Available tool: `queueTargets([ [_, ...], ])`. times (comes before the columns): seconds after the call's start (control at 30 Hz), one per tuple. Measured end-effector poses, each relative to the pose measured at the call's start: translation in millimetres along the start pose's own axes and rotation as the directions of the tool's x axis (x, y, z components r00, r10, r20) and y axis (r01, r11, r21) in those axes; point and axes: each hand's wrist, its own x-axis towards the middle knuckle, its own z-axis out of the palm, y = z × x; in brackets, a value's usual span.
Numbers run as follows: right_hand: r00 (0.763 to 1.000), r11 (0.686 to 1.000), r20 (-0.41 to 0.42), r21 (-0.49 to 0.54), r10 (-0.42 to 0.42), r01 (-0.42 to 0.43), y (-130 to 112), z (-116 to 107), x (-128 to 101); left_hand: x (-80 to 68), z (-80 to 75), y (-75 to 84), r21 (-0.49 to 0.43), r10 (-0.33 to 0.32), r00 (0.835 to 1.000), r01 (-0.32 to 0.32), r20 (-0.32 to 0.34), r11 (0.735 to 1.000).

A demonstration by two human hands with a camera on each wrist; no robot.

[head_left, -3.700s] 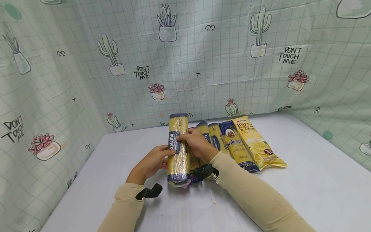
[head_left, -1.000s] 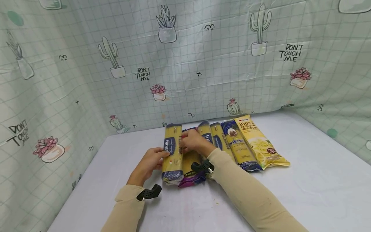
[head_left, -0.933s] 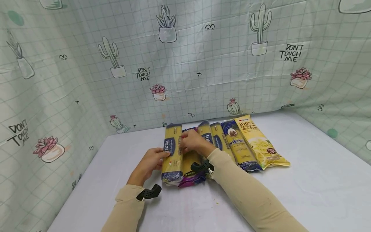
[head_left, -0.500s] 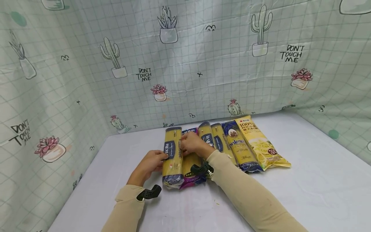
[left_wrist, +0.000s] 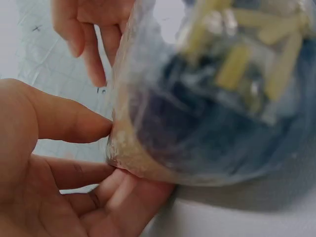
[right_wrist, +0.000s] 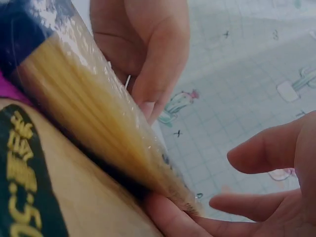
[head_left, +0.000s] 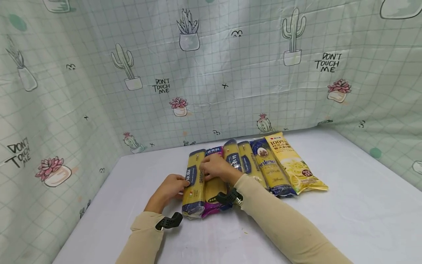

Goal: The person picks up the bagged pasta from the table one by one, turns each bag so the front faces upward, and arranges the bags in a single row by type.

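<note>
A clear-wrapped pack of spaghetti (head_left: 194, 194) with dark blue ends and label lies at the left end of a row of pasta packs. My left hand (head_left: 169, 190) holds its left edge; in the left wrist view the thumb (left_wrist: 74, 121) touches the side and fingers reach under the pack's lower edge. My right hand (head_left: 218, 168) is at its right side, over a purple-ended pasta pack (head_left: 215, 189). Seen from the right wrist, fingers (right_wrist: 170, 215) touch the spaghetti pack while the thumb (right_wrist: 266, 148) stands apart from it.
Rightward lie two more blue-and-yellow spaghetti packs (head_left: 233, 154) (head_left: 252, 165), a blue-ended pasta pack (head_left: 275, 176) and a yellow pasta bag (head_left: 295, 165). Small bits (head_left: 244, 231) lie on the white table (head_left: 356, 205). A cactus-print curtain (head_left: 211, 66) stands behind.
The spaghetti pack, earlier held up tilted over the row, has come down to lie at its left end. In the last second it slid slightly toward me, both hands moving along.
</note>
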Motion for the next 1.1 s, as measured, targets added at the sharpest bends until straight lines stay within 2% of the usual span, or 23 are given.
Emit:
queueTargets([
  [0.2, 1.000, 1.000, 0.003, 0.006, 0.000, 0.000, -1.8, -1.4, -3.9, -5.1, -3.8, 3.8, 0.141, 0.004, 0.999, 0.002, -0.040, 0.990],
  [0.37, 0.998, 0.997, 0.050, -0.072, -0.035, 0.038, -4.7, -12.9, -10.7, -7.4, -4.7, 4.0, 0.234, 0.022, 0.999, -0.013, -0.034, 0.972],
  [0.53, 0.994, 0.987, 0.070, -0.132, -0.087, 0.095, -10.3, -53.3, -22.6, -6.8, -3.6, 3.4, 0.303, 0.012, 0.996, 0.013, -0.083, 0.953],
  [0.77, 0.996, 0.982, -0.004, -0.168, -0.086, 0.084, 2.9, -111.5, -35.6, -4.7, -2.5, 6.9, 0.377, 0.047, 0.993, -0.002, -0.111, 0.926],
  [0.93, 0.994, 0.972, -0.067, -0.224, -0.085, 0.068, 9.2, -145.3, -45.2, -2.2, -4.0, 9.2, 0.474, 0.105, 0.986, -0.030, -0.133, 0.880],
  [1.1, 0.989, 0.952, -0.115, -0.302, -0.095, 0.056, 13.2, -175.8, -58.6, -0.3, -8.2, 10.7, 0.552, 0.180, 0.971, -0.064, -0.158, 0.832],
])
